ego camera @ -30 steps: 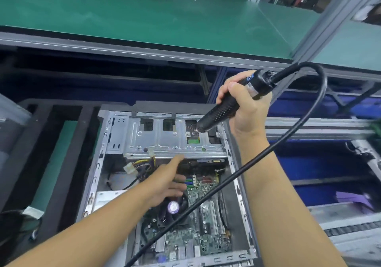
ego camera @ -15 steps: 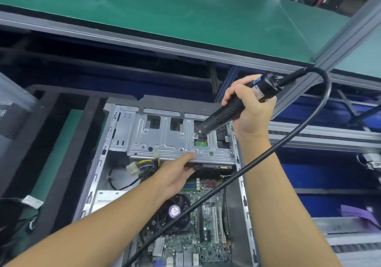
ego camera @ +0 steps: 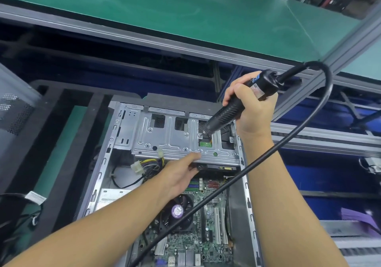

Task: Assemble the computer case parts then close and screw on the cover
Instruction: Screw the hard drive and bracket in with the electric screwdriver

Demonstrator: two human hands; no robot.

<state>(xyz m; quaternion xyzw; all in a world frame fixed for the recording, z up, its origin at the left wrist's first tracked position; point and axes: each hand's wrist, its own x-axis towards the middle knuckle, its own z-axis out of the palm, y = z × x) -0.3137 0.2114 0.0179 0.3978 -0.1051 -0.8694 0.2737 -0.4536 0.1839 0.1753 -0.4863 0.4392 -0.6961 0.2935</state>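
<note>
1. I am looking down into the open computer case. At the near end of the case the motherboard lies flat in the bottom. A round black fan with a purple sticker sits on it.
2. A thick black cable runs in a slant over the near and right part of the case and loops up past its far right corner.
3. My left hand is over the middle of the case. Its pointing finger is stretched out straight and lies against the near edge of the metal bracket. The other fingers are bent under that edge, and I cannot tell if they grip anything.
4. Left of that hand, inside the case, is a bunch of yellow and black wires with a white plug.
5. The silver bracket lies across the far end of the case, from side to side.
6. My right hand is above the far right corner of the case. Its fingers are wrapped tight around a black electric screwdriver. The tool leans down to the left, and its tip touches a screw on the right part of the bracket.
7. The case sits in a black foam tray that sticks out on its left and far sides.
8. Beyond the case, higher up, is a wide green surface with a grey metal edge.
</note>
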